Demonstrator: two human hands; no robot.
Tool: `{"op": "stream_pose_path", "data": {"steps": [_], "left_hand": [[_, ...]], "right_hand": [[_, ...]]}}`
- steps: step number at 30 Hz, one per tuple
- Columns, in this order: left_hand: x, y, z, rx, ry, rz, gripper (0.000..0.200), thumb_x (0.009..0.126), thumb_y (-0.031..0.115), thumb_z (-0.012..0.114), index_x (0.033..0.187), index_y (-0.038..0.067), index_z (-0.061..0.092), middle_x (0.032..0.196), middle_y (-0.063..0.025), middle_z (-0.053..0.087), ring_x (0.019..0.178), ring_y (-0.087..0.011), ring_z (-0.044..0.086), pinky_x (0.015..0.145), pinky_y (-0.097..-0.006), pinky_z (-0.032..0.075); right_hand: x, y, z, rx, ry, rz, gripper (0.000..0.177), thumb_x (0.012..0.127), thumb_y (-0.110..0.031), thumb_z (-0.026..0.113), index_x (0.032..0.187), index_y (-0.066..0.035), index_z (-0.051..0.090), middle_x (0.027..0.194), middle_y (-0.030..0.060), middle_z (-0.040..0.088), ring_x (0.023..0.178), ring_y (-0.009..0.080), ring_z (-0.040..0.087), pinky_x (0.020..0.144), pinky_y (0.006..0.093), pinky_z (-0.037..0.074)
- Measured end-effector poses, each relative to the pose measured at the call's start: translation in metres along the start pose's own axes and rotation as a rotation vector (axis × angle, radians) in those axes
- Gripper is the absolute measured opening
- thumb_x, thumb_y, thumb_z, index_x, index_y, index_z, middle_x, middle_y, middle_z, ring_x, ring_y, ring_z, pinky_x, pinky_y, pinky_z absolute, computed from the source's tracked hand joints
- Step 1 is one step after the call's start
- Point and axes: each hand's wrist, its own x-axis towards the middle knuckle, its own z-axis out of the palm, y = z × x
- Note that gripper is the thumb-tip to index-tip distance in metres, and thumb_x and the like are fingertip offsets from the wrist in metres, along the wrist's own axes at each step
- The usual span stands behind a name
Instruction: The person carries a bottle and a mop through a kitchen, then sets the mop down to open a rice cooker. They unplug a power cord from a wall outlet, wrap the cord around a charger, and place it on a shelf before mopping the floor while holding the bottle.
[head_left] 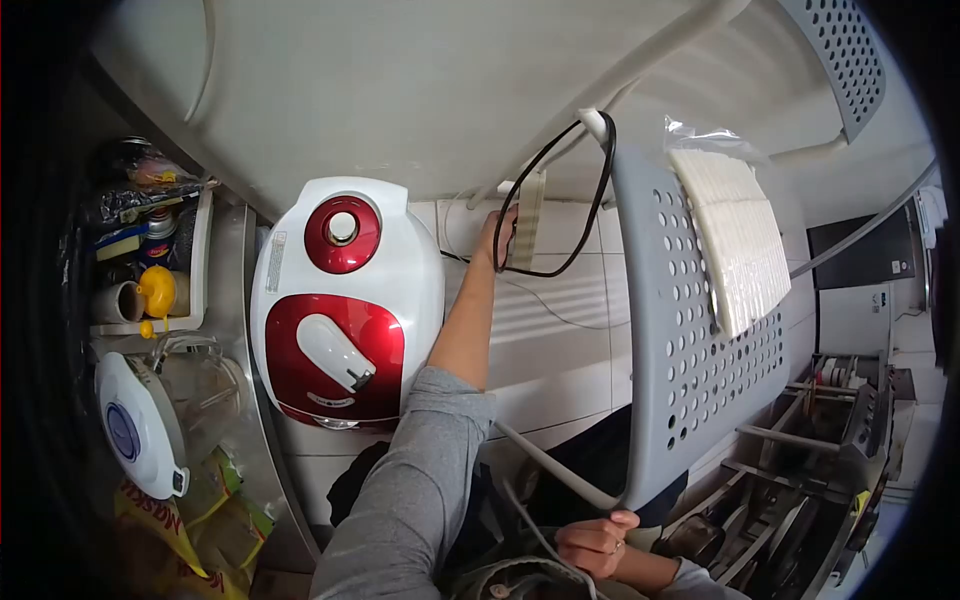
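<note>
– Closed round what, that near hand?
– The right hand point(598, 540) sits at the near edge. Its fingers are curled shut round the end of a white tube point(555, 468), thumb on top. The tube slants away to the left from the fist. The low corner of a grey perforated panel point(690, 340) meets it right at the knuckles.
– And the other arm?
– The left arm comes in from the near left in a grey sleeve that ends about the elbow. The forearm is bare and stretched nearly straight toward the far side. The left hand point(497, 232) is up against the white tiled wall point(570, 330), fingertips at the left side of a black cable point(572, 190).
– Is it holding the cable?
– I cannot tell. The fingers touch or overlap it, but the grip itself is hidden. The cable hangs in a loop from the panel's far top corner, between the hand and the panel.
– What lies around?
– Just left of the forearm is a red and white rice cooker point(345, 300). Further left are a clear jug with a white lid point(140, 425) and a tray point(203, 250) with a small yellow thing point(157, 290) in it. On the panel's far right part lies a clear bag of white pads point(738, 240).
</note>
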Motion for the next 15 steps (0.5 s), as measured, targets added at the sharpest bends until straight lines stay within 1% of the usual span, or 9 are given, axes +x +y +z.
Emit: {"op": "stream_pose_path", "data": {"steps": [1,3,5,7,8,9,11,13,15], "left_hand": [[0.003,-0.007,0.002,-0.003,-0.008,-0.005,0.032,0.092,0.027,0.044,0.1,-0.002,0.058,0.091,-0.0084,0.063,0.078,-0.0156,0.061,0.068,-0.0291,0.05],[0.008,-0.019,0.006,-0.1,0.093,0.055,0.032,0.083,0.034,0.057,0.078,0.003,0.061,0.062,0.0022,0.05,0.056,-0.0095,0.041,0.052,-0.0236,0.034],[0.008,-0.025,0.012,-0.136,0.172,0.083,0.034,0.083,0.033,0.058,0.078,0.0,0.059,0.063,0.0004,0.052,0.057,-0.0107,0.044,0.053,-0.0261,0.038],[0.019,-0.039,0.002,0.022,0.369,0.128,0.035,0.083,0.031,0.058,0.08,-0.003,0.059,0.065,-0.0031,0.055,0.059,-0.0128,0.048,0.055,-0.0277,0.041],[0.031,-0.049,-0.012,0.205,0.408,0.128,0.034,0.082,0.029,0.059,0.082,-0.005,0.058,0.068,-0.0072,0.058,0.06,-0.0147,0.051,0.057,-0.0284,0.043],[0.027,-0.041,-0.01,0.204,0.405,0.126,0.034,0.082,0.029,0.059,0.082,-0.005,0.058,0.068,-0.0072,0.058,0.06,-0.0147,0.051,0.057,-0.0284,0.043],[0.018,-0.027,-0.001,0.17,0.362,0.103,0.029,0.089,0.025,0.05,0.083,-0.002,0.059,0.07,-0.0035,0.057,0.065,-0.0159,0.051,0.059,-0.0296,0.042],[0.018,-0.027,-0.002,0.075,0.332,0.069,0.03,0.089,0.024,0.05,0.081,-0.003,0.059,0.071,-0.0056,0.057,0.065,-0.0163,0.05,0.059,-0.0309,0.041],[0.004,-0.012,0.005,0.32,0.364,0.154,0.035,0.083,0.032,0.057,0.083,-0.003,0.058,0.07,-0.0125,0.059,0.063,-0.021,0.054,0.061,-0.0329,0.044]], "right_hand": [[-0.001,0.004,0.012,0.126,0.039,-0.048,0.024,0.071,-0.017,0.068,0.09,-0.009,0.054,0.08,0.0076,0.057,0.068,0.0236,0.057,0.066,0.0361,0.044],[0.012,0.008,0.066,0.318,0.134,0.204,0.016,0.076,-0.007,0.059,0.091,-0.006,0.052,0.091,0.0127,0.056,0.081,0.0263,0.057,0.075,0.0351,0.043],[0.026,0.029,0.114,0.231,0.188,0.254,0.014,0.079,0.0,0.049,0.093,-0.003,0.047,0.097,0.0134,0.052,0.085,0.0248,0.054,0.076,0.0355,0.043],[0.034,0.065,0.166,0.428,0.616,0.798,0.013,0.082,-0.002,0.046,0.095,-0.003,0.044,0.092,0.0095,0.049,0.081,0.02,0.05,0.074,0.0333,0.043],[0.048,0.085,0.175,0.646,0.817,0.973,0.013,0.083,-0.004,0.046,0.096,-0.003,0.044,0.09,0.0083,0.047,0.08,0.0177,0.048,0.074,0.0325,0.042],[0.061,0.106,0.181,0.869,1.019,1.143,0.013,0.085,-0.007,0.045,0.097,-0.002,0.043,0.088,0.007,0.046,0.078,0.0154,0.045,0.073,0.0316,0.042],[0.062,0.15,0.199,0.964,1.079,1.336,0.014,0.085,-0.009,0.045,0.097,-0.002,0.044,0.09,0.008,0.047,0.079,0.0151,0.046,0.073,0.029,0.041],[0.045,0.187,0.23,0.472,0.759,1.264,0.014,0.085,-0.009,0.044,0.096,0.0,0.044,0.092,0.0108,0.048,0.079,0.0193,0.048,0.072,0.0307,0.042],[0.035,0.228,0.266,0.376,0.837,1.229,0.015,0.085,-0.01,0.044,0.095,0.001,0.044,0.091,0.0133,0.049,0.08,0.0233,0.048,0.073,0.0333,0.042]]}}
